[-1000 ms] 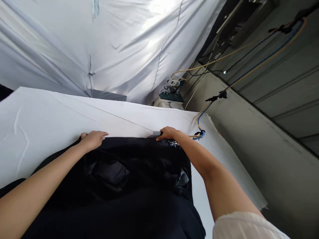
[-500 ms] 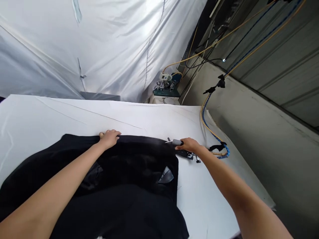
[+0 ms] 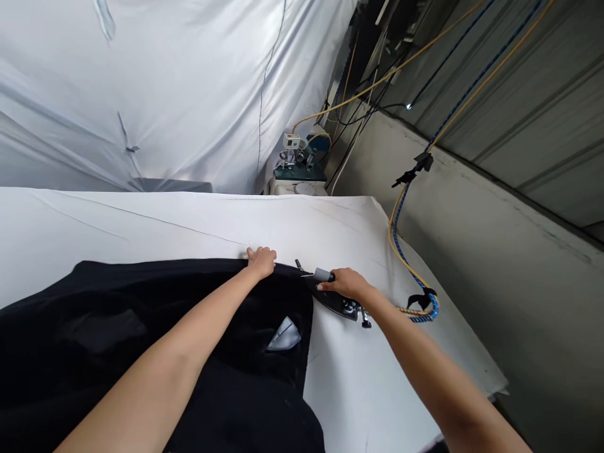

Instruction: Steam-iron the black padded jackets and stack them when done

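A black zippered jacket (image 3: 255,333) lies spread on the white-covered table, its zipper edge along the far side. My left hand (image 3: 261,262) has its fingers closed on that far edge, left of the zipper pull (image 3: 298,265). In my right hand (image 3: 348,283) is a steam iron, my fingers wrapped round its handle with the grey end (image 3: 323,275) sticking out. The iron's dark base (image 3: 337,305) rests at the jacket's right far corner, its left part over the cloth. A shiny grey patch (image 3: 285,335) shows on the jacket near its right side.
Blue and yellow hoses (image 3: 399,236) run from the iron up to the right, tied with black strips. A green-topped machine (image 3: 301,170) stands behind the table. White sheeting (image 3: 179,94) hangs at the back, and a low wall (image 3: 453,201) borders the right side.
My left hand has slid right along the jacket's far edge, closer to the iron. The iron has shifted onto the corner, uncovering the zipper pull. The view has turned somewhat to the right.
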The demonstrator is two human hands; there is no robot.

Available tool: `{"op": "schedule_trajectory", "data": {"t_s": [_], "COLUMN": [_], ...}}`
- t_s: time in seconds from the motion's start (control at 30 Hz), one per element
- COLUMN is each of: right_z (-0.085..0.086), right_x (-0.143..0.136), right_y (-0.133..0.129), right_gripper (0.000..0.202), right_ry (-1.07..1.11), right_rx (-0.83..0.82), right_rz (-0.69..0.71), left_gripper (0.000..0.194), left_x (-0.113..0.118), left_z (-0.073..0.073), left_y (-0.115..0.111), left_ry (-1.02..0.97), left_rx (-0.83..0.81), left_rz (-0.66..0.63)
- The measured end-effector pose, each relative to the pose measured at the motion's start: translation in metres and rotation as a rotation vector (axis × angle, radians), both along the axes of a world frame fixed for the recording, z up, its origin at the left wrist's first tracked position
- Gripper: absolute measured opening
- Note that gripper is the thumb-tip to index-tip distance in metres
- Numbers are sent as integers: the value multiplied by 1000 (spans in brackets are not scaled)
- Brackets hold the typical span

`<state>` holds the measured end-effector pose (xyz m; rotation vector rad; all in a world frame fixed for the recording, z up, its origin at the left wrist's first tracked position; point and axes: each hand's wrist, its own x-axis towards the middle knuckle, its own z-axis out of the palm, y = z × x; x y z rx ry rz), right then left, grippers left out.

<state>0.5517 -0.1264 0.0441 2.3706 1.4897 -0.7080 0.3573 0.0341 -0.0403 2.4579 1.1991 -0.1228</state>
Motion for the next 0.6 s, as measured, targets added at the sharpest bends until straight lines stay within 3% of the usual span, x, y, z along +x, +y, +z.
{"op": "schedule_trajectory", "data": {"t_s": [0.1, 0.3, 0.43, 0.6], "right_z": [-6, -16, -22, -24], "right_x": [1, -6, -12, -13], "right_y": [10, 27, 29, 30], "right_gripper": [65, 64, 65, 66], "right_ry": [36, 48, 41, 24], "right_rx": [22, 27, 3, -9], "right_rz": [-7, 62, 57, 15], "left_gripper": [18, 21, 20, 23], "left_x": [10, 6, -4, -24], "left_z": [-1, 2, 13, 22], "left_y": [-3, 2, 4, 1], "left_ry": [-1, -70, -220, -284], "left_rx": [-1, -2, 56, 73], "left_rz": [31, 92, 182, 196]}}
